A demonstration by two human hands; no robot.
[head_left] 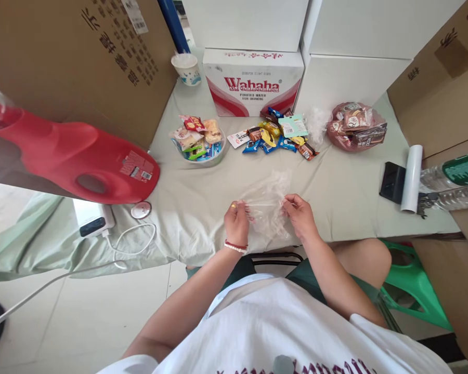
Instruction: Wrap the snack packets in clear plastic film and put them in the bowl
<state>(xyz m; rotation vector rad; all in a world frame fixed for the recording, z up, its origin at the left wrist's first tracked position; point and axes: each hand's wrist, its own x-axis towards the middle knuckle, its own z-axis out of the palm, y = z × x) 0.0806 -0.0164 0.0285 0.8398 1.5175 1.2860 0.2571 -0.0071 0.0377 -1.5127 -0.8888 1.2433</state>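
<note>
Clear plastic bag (270, 215): stretched out over the near side of the cloth-covered counter (347, 195), just ahead of the person's white shirt (265, 322). Crumpled, see-through, with loose film spreading away at the far end. Can't tell if touching the counter or just above it.

Left hand (237, 222): pinching the bag's left edge, thumb against curled fingers. Yellow ring (234, 206) on one finger, red and white bracelets (236, 248) at the wrist. Right hand (299, 214): pinching the right edge between thumb and fingertips.

Beyond the bag: loose pile of wrapped snacks (269, 140) in brown, blue and yellow wrappers, pale green packet (294, 125) lying on top. Just right of the pile, crumpled clear plastic (317, 124), then reddish bag of brown packets (356, 127). Left of the pile and apart from it, clear tub (218, 155) heaped with more wrapped packets.

Back: Wahaha carton (253, 85) right behind the pile, white boxes (245, 23) above and to the right, paper cup (187, 72) to the left.

Far left: red bottle (97, 156) beside cardboard box (101, 67). Nearby, white device (95, 213) with white cable (68, 274) plugged in, plus round white disc (141, 210).

Far right: white roll (412, 179) next to black object (392, 183), clear bottles (432, 179) just beyond. Lower right, below counter level: green stool (417, 291).
</note>
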